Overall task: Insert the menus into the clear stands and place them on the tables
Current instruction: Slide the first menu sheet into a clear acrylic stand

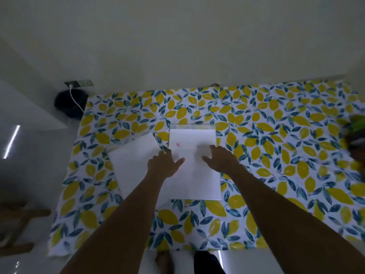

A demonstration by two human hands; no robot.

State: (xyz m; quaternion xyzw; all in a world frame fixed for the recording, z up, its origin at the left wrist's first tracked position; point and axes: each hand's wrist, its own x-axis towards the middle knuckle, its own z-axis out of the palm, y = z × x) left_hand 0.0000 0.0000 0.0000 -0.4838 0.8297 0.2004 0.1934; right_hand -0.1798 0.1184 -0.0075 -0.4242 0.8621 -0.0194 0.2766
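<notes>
A white menu sheet (192, 139) lies flat on the lemon-print tablecloth (276, 147), inside or on a clear stand whose edge (191, 126) shows just beyond it. My left hand (165, 162) rests on the sheet's left edge, fingers spread. On the sheet's right side lies my right hand (218, 158), flat, fingers apart. A second white menu (131, 155) sits to the left at an angle, partly under my left forearm; a clear edge shows along its far side.
A dark round object (70, 103) with a white cable plugged into a wall socket (79, 83) sits past the table's far left corner. A green and dark blurred object (356, 133) is at the right edge. Wooden furniture (17, 226) stands at lower left.
</notes>
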